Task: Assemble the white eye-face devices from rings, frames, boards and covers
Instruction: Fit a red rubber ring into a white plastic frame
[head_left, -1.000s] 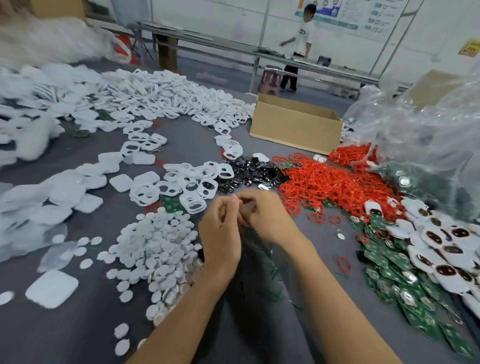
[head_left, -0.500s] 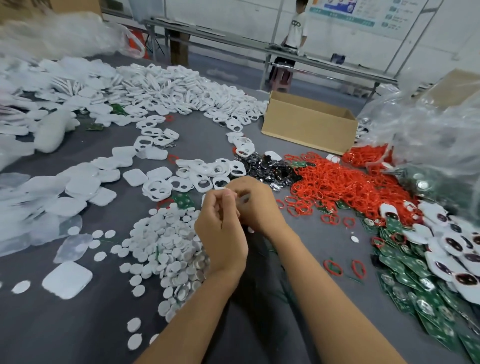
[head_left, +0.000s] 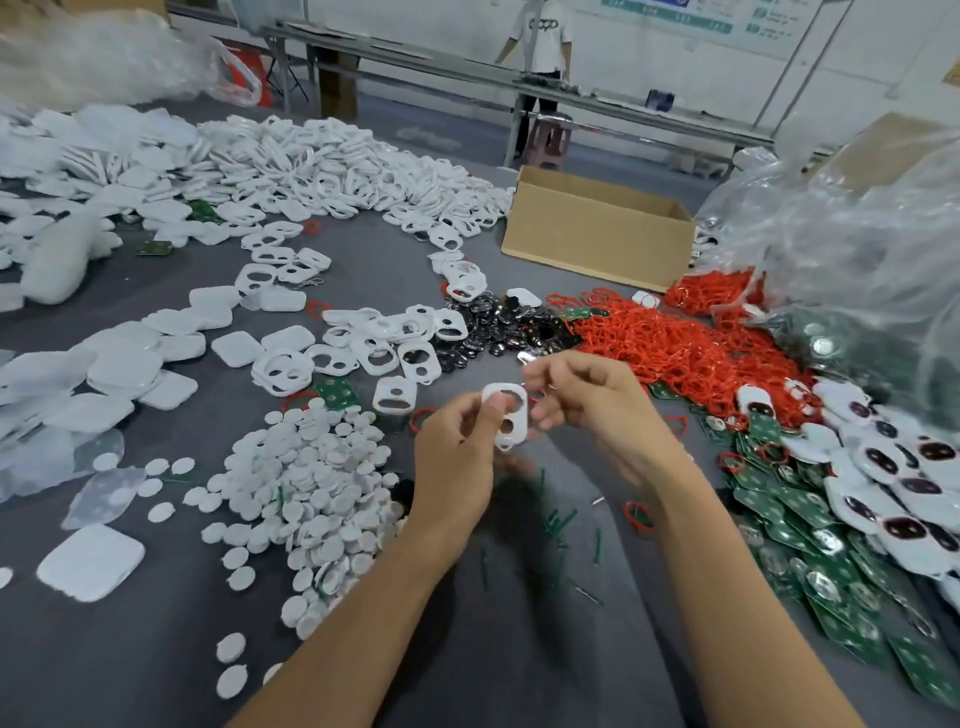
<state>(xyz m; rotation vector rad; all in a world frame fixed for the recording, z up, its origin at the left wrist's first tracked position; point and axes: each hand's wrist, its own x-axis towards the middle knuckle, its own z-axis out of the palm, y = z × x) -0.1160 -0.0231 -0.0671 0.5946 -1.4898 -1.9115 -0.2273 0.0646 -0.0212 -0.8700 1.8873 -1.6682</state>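
2 hands raised over tabletop (head_left: 156, 649) | left hand (head_left: 457, 457) pinching white frame (head_left: 505, 415) upright, 2 openings facing up for fitting | right hand (head_left: 587, 400) loosely curled just beside frame, contents blurred, cannot tell | red rings (head_left: 675, 348) and green boards (head_left: 841, 587) piled right, within reach for next pick

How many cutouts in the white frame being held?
2. On the white frame, the upper cutout is partly covered by the thumb of the left hand; the lower cutout sits just below it, fully visible. None seem hidden.
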